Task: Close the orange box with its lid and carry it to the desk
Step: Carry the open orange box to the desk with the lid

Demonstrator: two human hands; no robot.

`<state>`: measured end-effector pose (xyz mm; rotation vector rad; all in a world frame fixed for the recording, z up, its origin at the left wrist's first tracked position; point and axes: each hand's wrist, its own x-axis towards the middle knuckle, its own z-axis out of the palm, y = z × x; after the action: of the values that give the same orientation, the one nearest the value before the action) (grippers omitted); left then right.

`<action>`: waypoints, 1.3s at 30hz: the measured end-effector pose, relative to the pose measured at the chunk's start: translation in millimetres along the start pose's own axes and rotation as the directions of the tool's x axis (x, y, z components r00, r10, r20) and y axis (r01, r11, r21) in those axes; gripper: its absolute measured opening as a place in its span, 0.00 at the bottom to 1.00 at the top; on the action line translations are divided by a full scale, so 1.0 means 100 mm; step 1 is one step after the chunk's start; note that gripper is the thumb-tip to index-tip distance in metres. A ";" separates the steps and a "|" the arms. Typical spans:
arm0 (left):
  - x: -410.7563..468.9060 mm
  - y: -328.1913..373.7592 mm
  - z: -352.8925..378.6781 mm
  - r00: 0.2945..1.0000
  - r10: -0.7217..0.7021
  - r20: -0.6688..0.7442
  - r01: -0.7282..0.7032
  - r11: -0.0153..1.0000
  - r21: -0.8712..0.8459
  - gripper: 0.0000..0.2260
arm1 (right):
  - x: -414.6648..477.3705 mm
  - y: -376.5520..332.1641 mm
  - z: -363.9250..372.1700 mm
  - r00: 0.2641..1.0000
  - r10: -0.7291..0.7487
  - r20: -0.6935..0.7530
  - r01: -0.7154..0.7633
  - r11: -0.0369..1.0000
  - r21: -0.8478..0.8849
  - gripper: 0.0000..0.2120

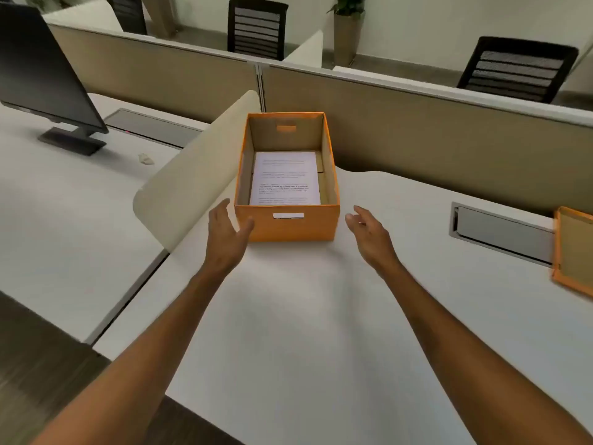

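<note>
An open orange box of smooth cardboard, rectangular with plain brown inner walls, stands near the middle of a matte white table. A slot handle is cut into its near wall and another into the far wall. Inside, flat on the bottom, lies a stack of white printed paper; the text is too small to read.

Two bare forearms reach in from 6 o'clock. The left hand is at the box's 8 o'clock corner, its grip wide, thumb spread toward the near wall; whether the thumb touches the cardboard cannot be told. The right hand hangs just off the box's 4 o'clock corner, fingers loosely apart, its grip wide and holding nothing, clear of the box.

The lid, orange-rimmed with a brown inside, lies upturned at 3 o'clock on the same table, well apart from the box and partly cut by the frame edge. A grey metal cable hatch is set into the tabletop between box and lid.

A curved cream divider rises just beside the box at 9 o'clock. Beyond it, at 10 o'clock, a dark monitor stands on a neighbouring surface. Tan fabric partitions run along the far edge, with black slatted chairs behind them.
</note>
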<state>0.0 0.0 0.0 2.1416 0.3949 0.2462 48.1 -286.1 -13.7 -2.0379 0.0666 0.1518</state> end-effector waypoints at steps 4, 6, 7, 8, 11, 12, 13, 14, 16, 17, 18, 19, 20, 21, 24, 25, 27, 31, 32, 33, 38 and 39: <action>0.43 -0.15 -0.09 0.981 -0.162 0.103 0.170 0.983 -0.072 0.38 | 0.38 -0.16 0.19 0.994 0.105 0.000 -0.105 0.993 0.056 0.29; 0.59 -0.21 -0.08 0.959 -0.230 0.163 0.248 0.964 -0.098 0.39 | 0.52 -0.19 0.27 0.988 0.153 0.017 -0.154 0.983 0.100 0.29; 0.65 -0.25 -0.07 0.950 -0.242 0.196 0.267 0.957 -0.114 0.39 | 0.58 -0.20 0.30 0.985 0.173 0.023 -0.175 0.976 0.130 0.29; 0.70 -0.26 -0.08 0.941 -0.243 0.234 0.280 0.949 -0.142 0.38 | 0.63 -0.20 0.32 0.982 0.187 0.026 -0.189 0.969 0.158 0.28; 0.80 -0.32 -0.05 0.922 -0.227 0.313 0.303 0.927 -0.220 0.20 | 0.70 -0.24 0.34 0.971 0.235 0.034 -0.236 0.940 0.245 0.22; 0.82 -0.33 -0.03 0.922 -0.215 0.322 0.299 0.923 -0.242 0.13 | 0.71 -0.24 0.34 0.967 0.250 0.048 -0.253 0.931 0.263 0.19; 0.85 -0.35 -0.01 0.920 -0.203 0.334 0.302 0.912 -0.277 0.11 | 0.73 -0.23 0.34 0.964 0.258 0.064 -0.265 0.925 0.272 0.18; 0.85 -0.33 -0.01 0.916 -0.200 0.348 0.313 0.899 -0.306 0.11 | 0.74 -0.23 0.33 0.961 0.263 0.080 -0.275 0.921 0.275 0.20; 0.86 -0.31 -0.04 0.902 -0.189 0.389 0.329 0.883 -0.334 0.11 | 0.76 -0.23 0.33 0.956 0.270 0.113 -0.291 0.912 0.288 0.23; 0.87 -0.32 -0.05 0.894 -0.182 0.409 0.335 0.879 -0.340 0.12 | 0.76 -0.23 0.32 0.957 0.260 0.129 -0.288 0.906 0.309 0.23; 0.88 -0.31 -0.07 0.889 -0.172 0.424 0.334 0.878 -0.344 0.12 | 0.75 -0.23 0.32 0.959 0.244 0.144 -0.279 0.903 0.326 0.21; 0.87 -0.32 -0.10 0.886 -0.160 0.436 0.329 0.879 -0.346 0.13 | 0.74 -0.23 0.32 0.962 0.228 0.151 -0.267 0.903 0.336 0.20; 0.87 -0.31 -0.11 0.884 -0.145 0.445 0.322 0.879 -0.353 0.13 | 0.73 -0.23 0.32 0.965 0.214 0.150 -0.253 0.906 0.340 0.20; 0.86 -0.31 -0.12 0.881 -0.136 0.454 0.321 0.875 -0.361 0.13 | 0.71 -0.22 0.32 0.968 0.207 0.143 -0.245 0.906 0.345 0.20; 0.78 -0.25 -0.12 0.875 -0.118 0.469 0.320 0.868 -0.380 0.13 | 0.60 -0.15 0.27 0.971 0.211 0.116 -0.239 0.899 0.367 0.19; 0.74 -0.22 -0.11 0.873 -0.112 0.474 0.320 0.865 -0.386 0.13 | 0.55 -0.12 0.23 0.971 0.212 0.107 -0.237 0.894 0.380 0.18; 0.63 -0.15 -0.09 0.873 -0.100 0.477 0.313 0.866 -0.391 0.13 | 0.42 -0.04 0.13 0.974 0.216 0.075 -0.228 0.885 0.406 0.16; 0.30 0.03 0.06 0.884 -0.063 0.464 0.280 0.866 -0.415 0.14 | 0.05 0.11 -0.21 0.978 0.211 0.001 -0.190 0.881 0.434 0.13; 0.20 0.09 0.11 0.886 -0.057 0.460 0.274 0.865 -0.420 0.13 | -0.07 0.14 -0.32 0.978 0.207 -0.019 -0.178 0.881 0.438 0.13; 0.09 0.16 0.17 0.886 -0.054 0.460 0.273 0.863 -0.425 0.13 | -0.19 0.18 -0.43 0.978 0.206 -0.039 -0.168 0.880 0.445 0.14; -0.52 0.46 0.50 0.876 -0.060 0.478 0.298 0.847 -0.440 0.18 | -0.90 0.46 -1.04 0.971 0.203 -0.126 -0.124 0.879 0.461 0.16; -0.66 0.53 0.57 0.870 -0.051 0.490 0.296 0.848 -0.439 0.17 | -1.06 0.52 -1.16 0.968 0.204 -0.143 -0.117 0.879 0.463 0.15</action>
<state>-33.3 -96.1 9.9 1.5597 0.2141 -0.2537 -53.7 -415.1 6.9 -1.5711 0.3607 0.0406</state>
